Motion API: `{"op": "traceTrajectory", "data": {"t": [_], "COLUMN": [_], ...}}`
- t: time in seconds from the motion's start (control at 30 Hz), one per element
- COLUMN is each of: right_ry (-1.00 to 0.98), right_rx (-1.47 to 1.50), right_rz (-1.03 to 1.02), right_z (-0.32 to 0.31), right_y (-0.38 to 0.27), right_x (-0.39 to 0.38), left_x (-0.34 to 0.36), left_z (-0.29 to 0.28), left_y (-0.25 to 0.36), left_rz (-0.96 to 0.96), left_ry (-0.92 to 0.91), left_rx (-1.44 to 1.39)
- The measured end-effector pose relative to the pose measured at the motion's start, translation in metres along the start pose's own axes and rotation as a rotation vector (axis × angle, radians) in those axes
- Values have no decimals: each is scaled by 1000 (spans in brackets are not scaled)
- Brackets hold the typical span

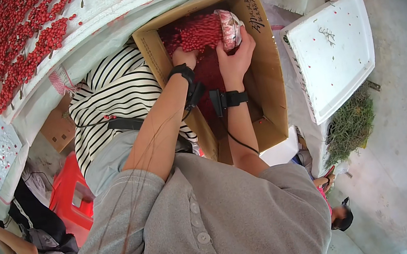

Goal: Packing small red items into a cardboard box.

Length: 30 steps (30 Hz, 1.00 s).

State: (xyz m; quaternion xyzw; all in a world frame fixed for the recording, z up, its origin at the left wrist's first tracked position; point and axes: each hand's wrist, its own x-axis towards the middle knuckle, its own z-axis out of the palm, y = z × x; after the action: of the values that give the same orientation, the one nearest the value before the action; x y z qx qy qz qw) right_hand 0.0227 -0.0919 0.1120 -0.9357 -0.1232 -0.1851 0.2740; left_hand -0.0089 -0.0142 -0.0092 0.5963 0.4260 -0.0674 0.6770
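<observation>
Inside the cardboard box (270,70), both my hands are at a bunch of red berries (198,32). My left hand (185,57) is closed at the bunch's left lower side, its fingertips hidden among the berries. My right hand (238,59) grips a rounded, shiny pink-and-white piece (230,28) at the bunch's right end, thumb towards me. That piece looks like a wrapping or a base, but I cannot tell which. More red lies deeper in the box beneath my hands, too dark to make out singly. Each wrist carries a black strapped device.
A white foam tray (104,14) of red berry sprigs stands at the upper left. A white foam lid (333,51) with scraps lies right of the box, above green stems (351,124). Striped cloth (121,84) and a red stool (70,195) are left. Other people sit lower left and lower right.
</observation>
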Motion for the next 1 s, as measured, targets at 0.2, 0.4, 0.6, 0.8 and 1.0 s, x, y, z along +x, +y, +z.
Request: {"op": "traceTrajectory", "data": {"t": [0.2,0.4,0.6,0.8,1.0], "right_ry": [-43,-194,-351,-644,-437], "right_rx": [-89,-75,267,932,1463], "right_rz": [-29,521,1267,1661,1523], "right_z": [18,68,106,111,99], "right_y": [24,83,126,123,121], "right_x": [-8,-81,-129,-125,-104], "left_x": [2,-6,-7,-9,-5], "left_z": [4,0,-2,0,-1], "left_y": [-2,7,10,9,6], "left_rz": [-15,-69,-13,136,81], "left_ry": [-10,-14,20,-20,110], "left_rx": [-114,-233,-139,-167,-89]}}
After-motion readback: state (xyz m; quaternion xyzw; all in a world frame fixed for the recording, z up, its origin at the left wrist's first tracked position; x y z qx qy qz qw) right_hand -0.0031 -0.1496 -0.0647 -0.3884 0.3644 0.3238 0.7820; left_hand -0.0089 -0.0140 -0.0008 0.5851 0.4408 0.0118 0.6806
